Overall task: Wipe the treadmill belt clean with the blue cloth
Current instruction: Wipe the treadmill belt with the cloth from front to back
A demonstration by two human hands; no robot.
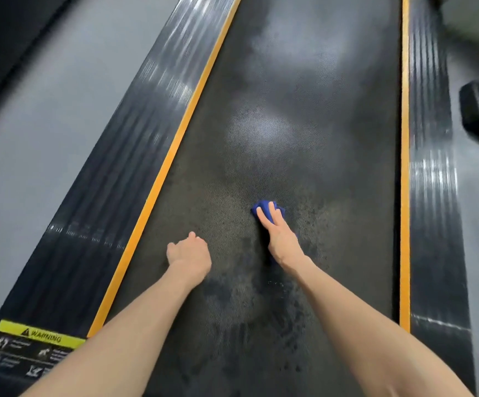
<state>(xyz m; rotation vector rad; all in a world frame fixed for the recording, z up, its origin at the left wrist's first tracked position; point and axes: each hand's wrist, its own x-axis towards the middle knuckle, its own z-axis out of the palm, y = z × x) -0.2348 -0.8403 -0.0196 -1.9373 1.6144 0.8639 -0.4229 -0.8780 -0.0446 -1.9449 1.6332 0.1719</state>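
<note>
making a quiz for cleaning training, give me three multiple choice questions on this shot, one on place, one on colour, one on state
1. Where is the cloth?
A. on the belt, under the right hand
B. on the left side rail
C. on the floor

2. What colour are the strips along the belt's edges?
A. white
B. orange
C. green

3. What is the left hand doing?
A. gripping the cloth
B. resting empty on the belt
C. holding a spray bottle

Answers:
1 A: the right hand presses the cloth onto the belt.
2 B: an orange strip runs along each edge.
3 B: the left hand holds nothing, fingers curled on the belt.
</note>
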